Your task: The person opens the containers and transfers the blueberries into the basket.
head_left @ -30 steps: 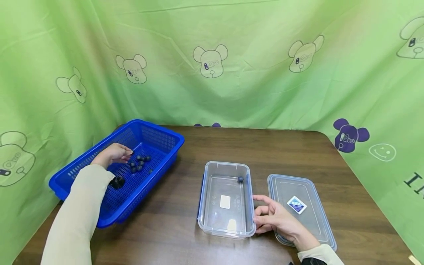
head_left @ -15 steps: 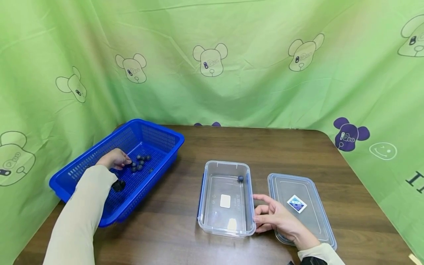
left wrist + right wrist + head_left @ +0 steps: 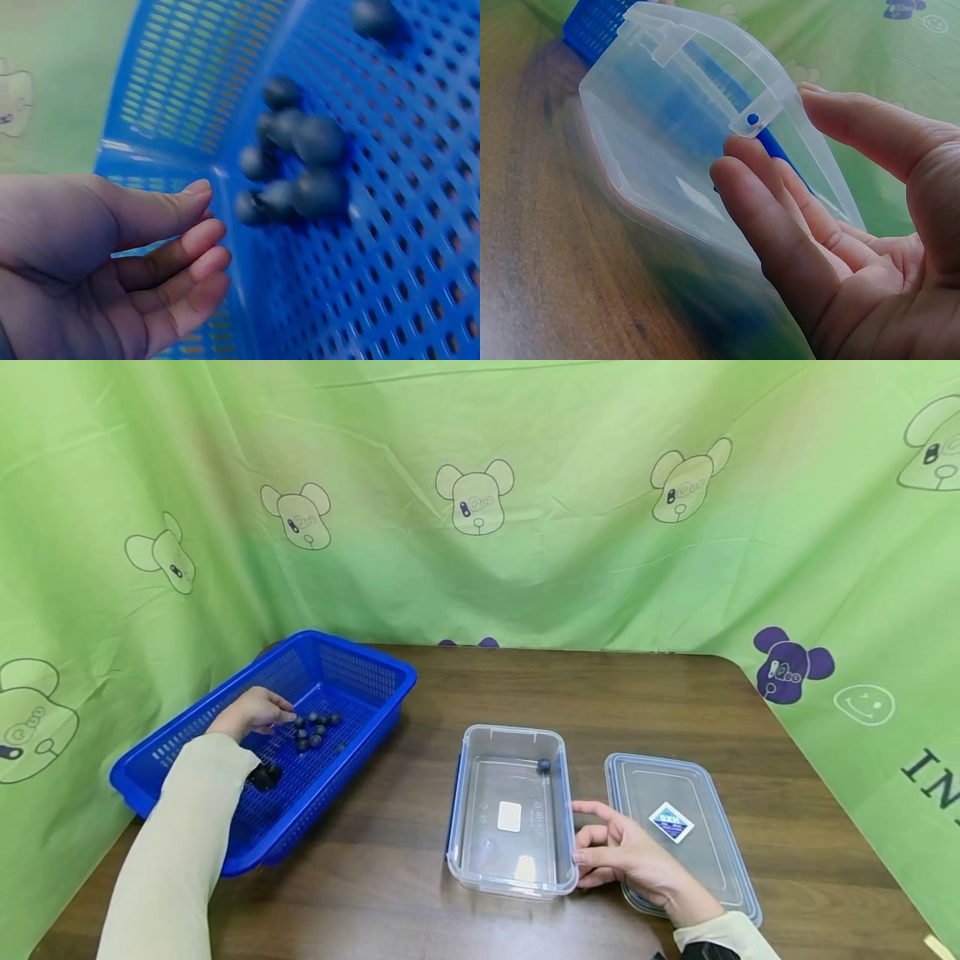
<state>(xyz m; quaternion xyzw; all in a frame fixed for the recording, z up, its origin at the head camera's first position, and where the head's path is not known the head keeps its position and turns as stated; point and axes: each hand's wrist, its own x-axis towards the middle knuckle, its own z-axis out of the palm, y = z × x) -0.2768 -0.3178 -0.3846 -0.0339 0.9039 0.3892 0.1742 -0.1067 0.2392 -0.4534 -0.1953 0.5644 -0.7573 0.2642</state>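
Inside the blue basket (image 3: 360,672), a cluster of blueberries (image 3: 319,141) lies on the perforated floor. My left hand (image 3: 258,710) hovers just left of the cluster, its fingertips close to the nearest berries. In the left wrist view, nothing shows between thumb and loosely bent fingers. A clear plastic food container (image 3: 480,868) stands in mid-table, with one blueberry (image 3: 543,766) near its far right corner. My right hand (image 3: 618,856) rests against the container's right side, fingers relaxed, thumb by the rim in the right wrist view.
A clear lid (image 3: 720,843) with a blue-and-white sticker lies right of the container, partly under my right hand. Green printed cloth (image 3: 480,585) hangs around the brown wooden table (image 3: 390,868). The basket stands at the table's left side.
My left hand dipped to the berries, then drew back slightly up and left. A blueberry seen at its fingertips now lies with the cluster. My right hand stays put.
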